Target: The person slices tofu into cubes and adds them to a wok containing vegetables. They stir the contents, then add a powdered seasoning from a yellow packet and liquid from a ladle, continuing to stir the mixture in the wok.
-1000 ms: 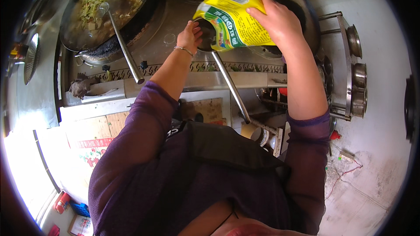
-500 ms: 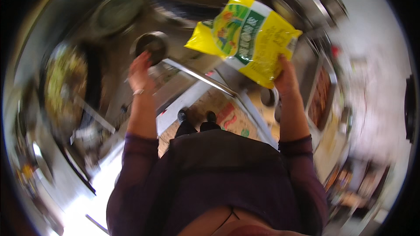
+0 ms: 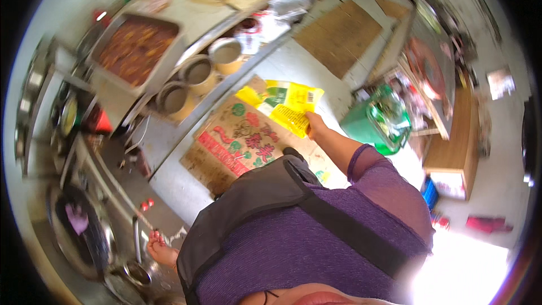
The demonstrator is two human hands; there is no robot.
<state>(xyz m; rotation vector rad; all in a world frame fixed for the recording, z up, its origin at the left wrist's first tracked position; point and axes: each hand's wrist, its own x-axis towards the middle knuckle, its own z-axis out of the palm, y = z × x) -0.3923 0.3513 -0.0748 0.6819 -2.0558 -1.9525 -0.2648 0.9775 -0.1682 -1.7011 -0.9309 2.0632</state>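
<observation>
My right hand grips the edge of a yellow plastic bag with green and white patches. The bag hangs over the floor in front of me, bent and slack, so I cannot tell how full it is. At the lower left, my left hand is held apart from the bag with its fingers spread and nothing in them. Near that hand are a metal pot and a sink-side metal surface.
Flattened printed cardboard covers the floor ahead. A shelved table holds a tray of reddish-brown food, with several round containers below. To the right stand a green bin with rubbish and a wooden cabinet. A dark wok lies left.
I have turned right, away from the cooking area toward the table and bin. The bag has stayed in my right hand and is now lower. My left hand has dropped to the lower left.
</observation>
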